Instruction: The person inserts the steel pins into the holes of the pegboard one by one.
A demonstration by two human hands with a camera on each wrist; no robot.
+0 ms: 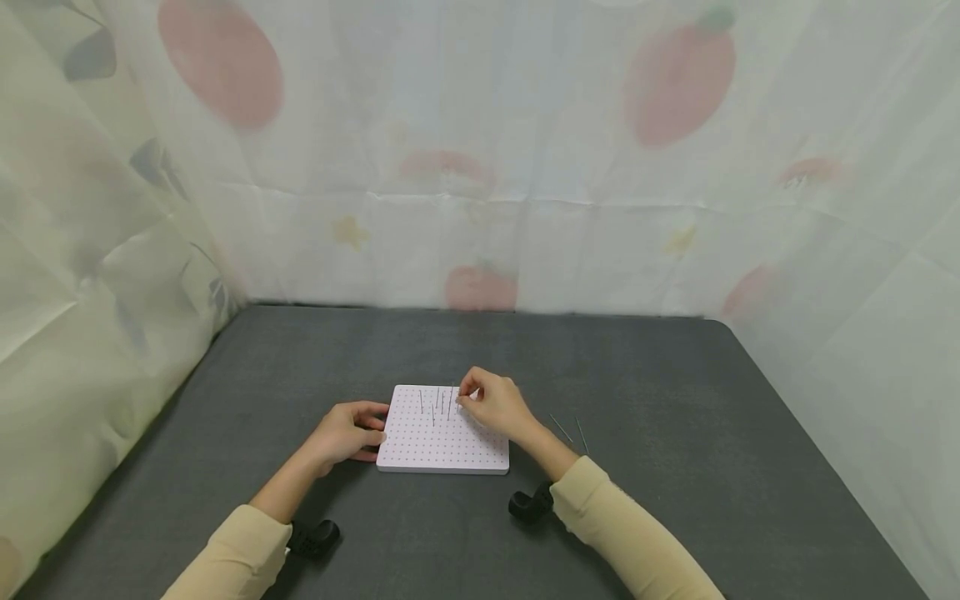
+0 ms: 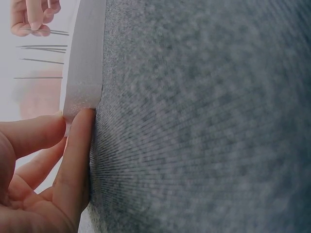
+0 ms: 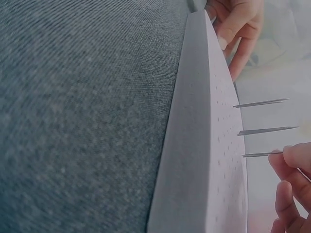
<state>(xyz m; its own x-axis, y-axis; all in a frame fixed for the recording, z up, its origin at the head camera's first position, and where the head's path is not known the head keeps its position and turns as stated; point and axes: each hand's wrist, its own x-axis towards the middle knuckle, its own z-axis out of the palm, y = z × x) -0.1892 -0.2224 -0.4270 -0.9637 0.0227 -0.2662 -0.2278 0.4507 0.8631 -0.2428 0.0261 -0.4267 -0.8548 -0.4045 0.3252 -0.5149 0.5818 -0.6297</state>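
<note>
A white board [image 1: 442,454] with rows of small holes lies on the dark table. My left hand [image 1: 345,435] holds its left edge, the thumb at the upper edge and a finger along the side in the left wrist view. Above the far part of the board, my right hand [image 1: 497,407] pinches a thin metal pin [image 3: 260,155] between thumb and forefinger. That pin stands upright, its lower end at the board's surface. Several more pins [image 1: 421,402] stand in the board to the left of the right hand, some leaning slightly.
Two loose pins, one nearer the board [image 1: 561,427] and one farther right [image 1: 582,435], lie on the dark table [image 1: 675,500] beside the right forearm. A patterned curtain [image 1: 555,250] hangs behind the table and along both sides.
</note>
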